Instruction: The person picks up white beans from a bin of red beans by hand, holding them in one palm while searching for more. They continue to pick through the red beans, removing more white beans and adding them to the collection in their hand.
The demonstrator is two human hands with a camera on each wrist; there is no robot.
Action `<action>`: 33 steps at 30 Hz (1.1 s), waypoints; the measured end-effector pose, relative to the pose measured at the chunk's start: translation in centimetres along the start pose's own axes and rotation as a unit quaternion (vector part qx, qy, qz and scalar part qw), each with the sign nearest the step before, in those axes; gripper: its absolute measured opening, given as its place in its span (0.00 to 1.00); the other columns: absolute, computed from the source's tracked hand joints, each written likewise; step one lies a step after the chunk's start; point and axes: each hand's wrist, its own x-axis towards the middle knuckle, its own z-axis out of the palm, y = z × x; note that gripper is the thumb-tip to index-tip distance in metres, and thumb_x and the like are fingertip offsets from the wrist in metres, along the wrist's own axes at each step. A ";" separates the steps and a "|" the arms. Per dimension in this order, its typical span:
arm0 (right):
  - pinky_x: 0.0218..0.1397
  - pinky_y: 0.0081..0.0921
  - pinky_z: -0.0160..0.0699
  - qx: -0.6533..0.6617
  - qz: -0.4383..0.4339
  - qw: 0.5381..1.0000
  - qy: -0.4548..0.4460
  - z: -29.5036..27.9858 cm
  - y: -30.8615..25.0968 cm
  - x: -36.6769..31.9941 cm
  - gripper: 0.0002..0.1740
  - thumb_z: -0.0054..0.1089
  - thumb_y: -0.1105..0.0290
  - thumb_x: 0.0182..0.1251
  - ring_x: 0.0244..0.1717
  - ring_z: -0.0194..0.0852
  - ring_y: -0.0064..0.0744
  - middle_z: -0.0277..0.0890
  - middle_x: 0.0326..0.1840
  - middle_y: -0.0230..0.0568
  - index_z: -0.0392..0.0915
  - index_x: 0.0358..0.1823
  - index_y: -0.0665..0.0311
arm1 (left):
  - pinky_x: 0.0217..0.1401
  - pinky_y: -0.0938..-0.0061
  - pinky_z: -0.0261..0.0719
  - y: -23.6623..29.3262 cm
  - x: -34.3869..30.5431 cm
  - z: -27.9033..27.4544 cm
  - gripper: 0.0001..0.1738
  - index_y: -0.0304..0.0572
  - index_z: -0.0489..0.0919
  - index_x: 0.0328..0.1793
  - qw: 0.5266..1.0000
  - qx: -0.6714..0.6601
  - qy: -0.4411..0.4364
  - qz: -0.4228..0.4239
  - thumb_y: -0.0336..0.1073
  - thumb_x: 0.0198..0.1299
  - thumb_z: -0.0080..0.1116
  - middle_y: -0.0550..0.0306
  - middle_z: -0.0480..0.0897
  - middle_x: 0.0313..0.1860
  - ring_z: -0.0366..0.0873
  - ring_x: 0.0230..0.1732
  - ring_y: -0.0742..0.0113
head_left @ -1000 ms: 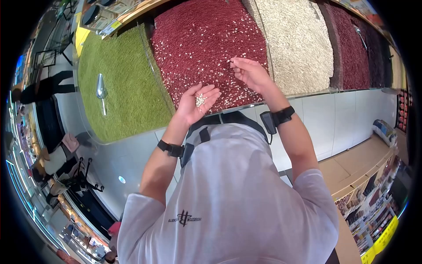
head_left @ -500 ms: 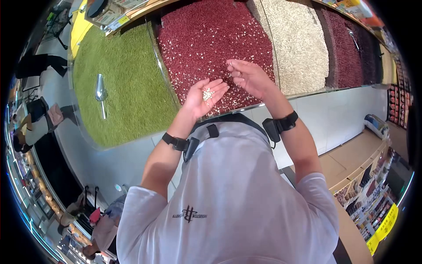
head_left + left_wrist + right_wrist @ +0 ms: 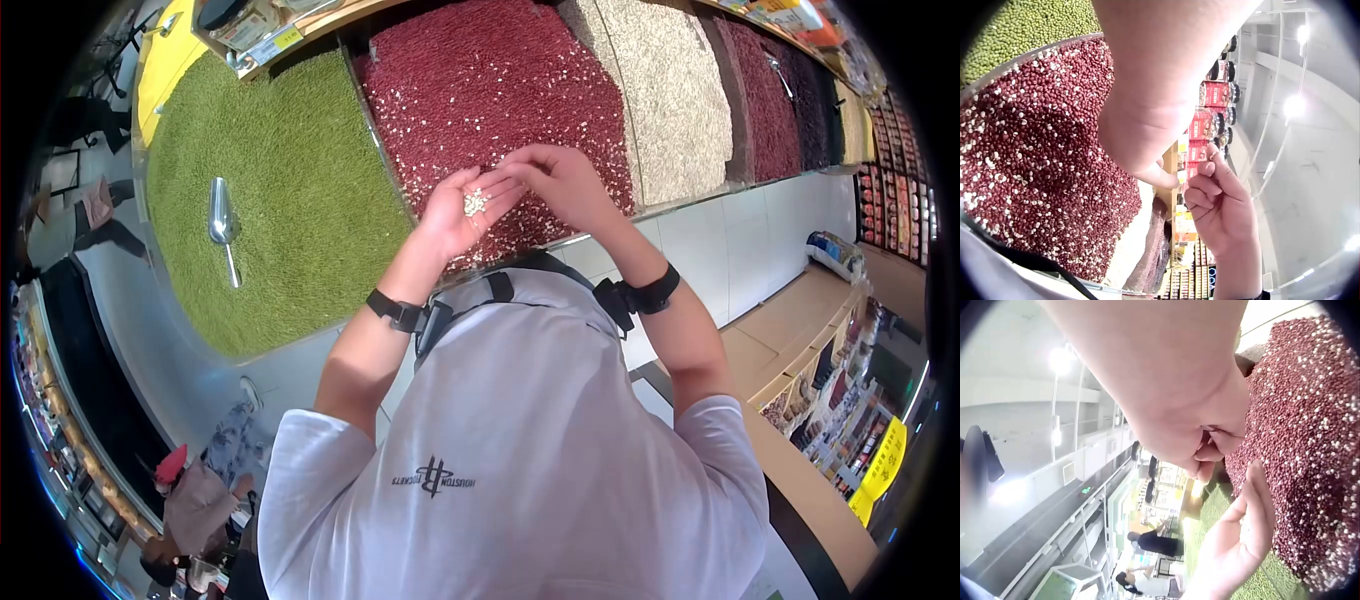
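Note:
My left hand (image 3: 452,222) is palm up over the bin of red beans (image 3: 500,70), with a small heap of white beans (image 3: 475,203) in its palm. More white beans lie scattered through the red ones. My right hand (image 3: 572,190) reaches in from the right, its fingertips overlapping the left fingertips in the head view. The left wrist view shows the right hand (image 3: 1222,209) with thumb and forefinger pinched on a tiny bean, the other fingers curled. In the right wrist view the left hand (image 3: 1238,540) is cupped just below the right fingers.
Green beans (image 3: 280,190) fill the bin at left, with a metal scoop (image 3: 220,215) lying on them. A bin of white beans (image 3: 675,100) adjoins at right, then darker ones. Jars (image 3: 245,22) stand on a shelf beyond. Other people (image 3: 200,505) are in the aisle at left.
My right hand has moved down and left, from over the red beans to the left fingertips. The left hand shifted slightly right, with its white beans still in the palm.

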 end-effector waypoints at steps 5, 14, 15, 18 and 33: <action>0.46 0.21 0.78 -0.012 0.035 0.999 -0.038 1.8 -0.3 -0.1 0.14 0.53 0.67 0.70 0.38 0.81 0.21 0.85 0.37 0.37 0.84 0.44 0.68 | 0.57 0.60 0.84 0.6 -0.1 -0.3 0.18 0.33 0.73 0.48 0.999 0.024 -0.018 0.011 0.40 0.73 0.36 0.51 0.76 0.37 0.81 0.45 0.58; 0.58 0.24 0.72 0.174 0.093 0.980 0.013 -1.5 2.3 -0.4 0.21 0.43 0.74 0.70 0.56 0.73 0.27 0.75 0.61 0.42 0.73 0.62 0.67 | 0.69 0.59 0.75 1.7 -1.0 -1.4 0.27 0.21 0.66 0.64 1.000 -0.002 -0.007 -0.011 0.43 0.72 0.42 0.32 0.74 0.60 0.71 0.65 0.42; 0.65 0.28 0.69 0.086 0.080 0.992 0.051 -1.8 2.5 -0.5 0.23 0.43 0.75 0.69 0.64 0.69 0.31 0.72 0.65 0.43 0.71 0.64 0.67 | 0.69 0.59 0.75 1.8 -0.9 -1.8 0.27 0.21 0.66 0.64 1.000 -0.002 -0.006 -0.014 0.43 0.72 0.42 0.32 0.74 0.60 0.71 0.65 0.42; 0.70 0.36 0.62 -0.122 -0.011 0.989 0.083 -1.2 2.8 -0.7 0.29 0.59 0.66 0.63 0.69 0.63 0.45 0.64 0.71 0.49 0.68 0.67 0.60 | 0.65 0.61 0.79 2.2 -0.4 -2.8 0.25 0.25 0.63 0.67 0.996 -0.079 -0.035 0.004 0.39 0.73 0.41 0.30 0.69 0.65 0.68 0.69 0.43; 0.67 0.49 0.57 -0.315 -0.203 0.920 0.112 3.9 1.5 1.0 0.36 0.71 0.64 0.48 0.71 0.54 0.49 0.60 0.70 0.42 0.71 0.63 0.50 | 0.58 0.66 0.81 1.2 0.9 -2.1 0.26 0.29 0.64 0.67 0.938 -0.194 -0.279 -0.069 0.44 0.74 0.34 0.40 0.72 0.63 0.72 0.64 0.48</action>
